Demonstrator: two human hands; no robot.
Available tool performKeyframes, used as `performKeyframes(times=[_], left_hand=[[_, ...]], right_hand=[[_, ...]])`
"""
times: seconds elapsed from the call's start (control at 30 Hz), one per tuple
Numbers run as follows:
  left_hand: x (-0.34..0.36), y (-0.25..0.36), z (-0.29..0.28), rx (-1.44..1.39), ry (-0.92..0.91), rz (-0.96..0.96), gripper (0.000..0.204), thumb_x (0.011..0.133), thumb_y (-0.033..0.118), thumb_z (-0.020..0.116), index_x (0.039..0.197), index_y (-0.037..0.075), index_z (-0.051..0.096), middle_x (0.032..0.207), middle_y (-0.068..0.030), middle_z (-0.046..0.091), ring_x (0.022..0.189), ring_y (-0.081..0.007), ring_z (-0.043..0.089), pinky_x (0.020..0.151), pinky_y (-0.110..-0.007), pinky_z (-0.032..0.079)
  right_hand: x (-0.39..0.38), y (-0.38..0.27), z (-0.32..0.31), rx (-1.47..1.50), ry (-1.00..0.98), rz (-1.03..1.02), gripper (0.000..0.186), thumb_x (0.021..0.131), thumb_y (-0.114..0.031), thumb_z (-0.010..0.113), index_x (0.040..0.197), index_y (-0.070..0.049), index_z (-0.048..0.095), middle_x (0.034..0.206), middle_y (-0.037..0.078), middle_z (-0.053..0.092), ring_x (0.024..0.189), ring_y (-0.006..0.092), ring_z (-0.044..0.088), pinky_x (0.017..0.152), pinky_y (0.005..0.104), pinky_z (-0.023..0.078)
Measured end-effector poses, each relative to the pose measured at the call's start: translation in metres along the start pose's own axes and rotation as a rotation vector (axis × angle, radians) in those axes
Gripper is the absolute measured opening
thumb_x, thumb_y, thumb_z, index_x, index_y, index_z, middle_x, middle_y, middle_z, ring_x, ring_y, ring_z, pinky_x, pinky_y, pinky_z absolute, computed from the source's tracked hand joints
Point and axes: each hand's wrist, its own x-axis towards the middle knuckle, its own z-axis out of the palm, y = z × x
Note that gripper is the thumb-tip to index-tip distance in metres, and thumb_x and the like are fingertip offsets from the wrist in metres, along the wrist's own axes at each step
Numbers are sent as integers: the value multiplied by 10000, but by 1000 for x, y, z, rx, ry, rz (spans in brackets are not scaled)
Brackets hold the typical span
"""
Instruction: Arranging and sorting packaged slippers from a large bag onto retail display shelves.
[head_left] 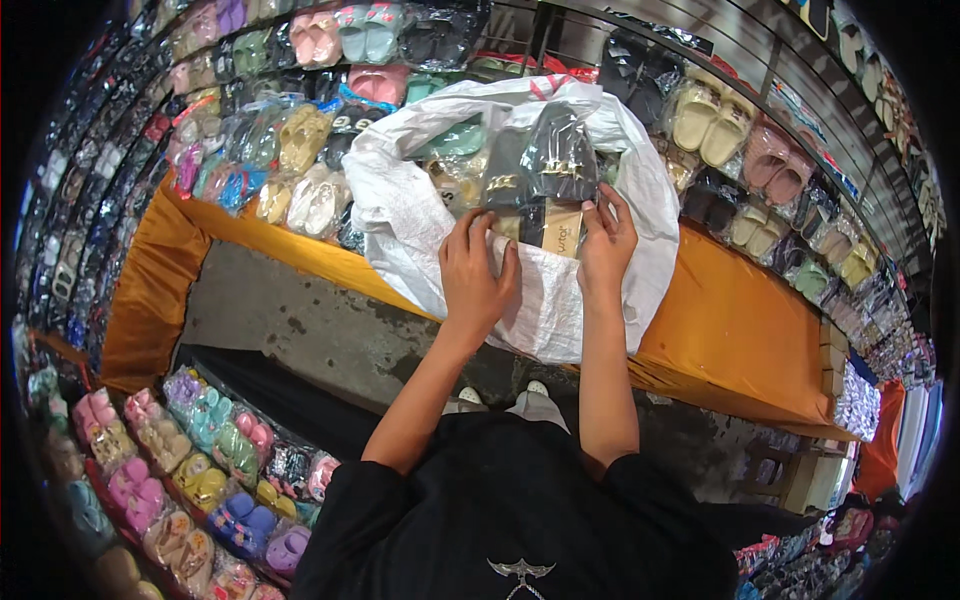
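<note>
A pair of dark slippers (562, 160) with gold chain trim and tan heel sections lies in a clear plastic bag over the mouth of a white woven sack (400, 215). My left hand (478, 268) curls its fingers at the near left side of the bagged pair, by the sack's rim. At the near right side, my right hand (608, 238) pinches the bag's edge between thumb and fingers. More bagged footwear, including a green pair (455, 138), shows inside the sack. My left fingertips are partly hidden.
The sack rests on a ledge covered in orange cloth (735, 320). Rows of bagged slippers, such as a cream pair (710, 125), line the far display and both sides. Colourful clogs (240, 522) lie at the lower left. A grey floor (290, 305) lies below the ledge.
</note>
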Motion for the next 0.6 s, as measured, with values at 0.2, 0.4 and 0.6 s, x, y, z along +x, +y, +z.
performKeyframes(times=[0.2,0.4,0.6], left_hand=[[24,-9,37,22,-166,-260,626,908,316,544,1363,-85,392,1335,-274,484,1212,-431,461,1024,-510,324],[46,-39,70,-182,-410,-459,687,882,261,569,1445,-38,311,1335,-268,508,1210,-367,511,1048,-490,333],[53,-12,96,-937,-238,-515,592,892,94,641,1404,4,356,1222,-175,546,976,-181,603,833,-305,501]], right_hand=[[12,-12,-17,98,81,16,330,917,55,567,1245,22,546,1154,152,628,1030,155,586,909,270,453],[19,-22,-28,159,56,4,331,927,59,547,1255,19,533,1157,146,626,1039,152,579,914,268,446],[42,-37,-44,179,77,-17,347,922,52,565,1265,14,523,1151,129,624,1054,149,568,923,264,432]])
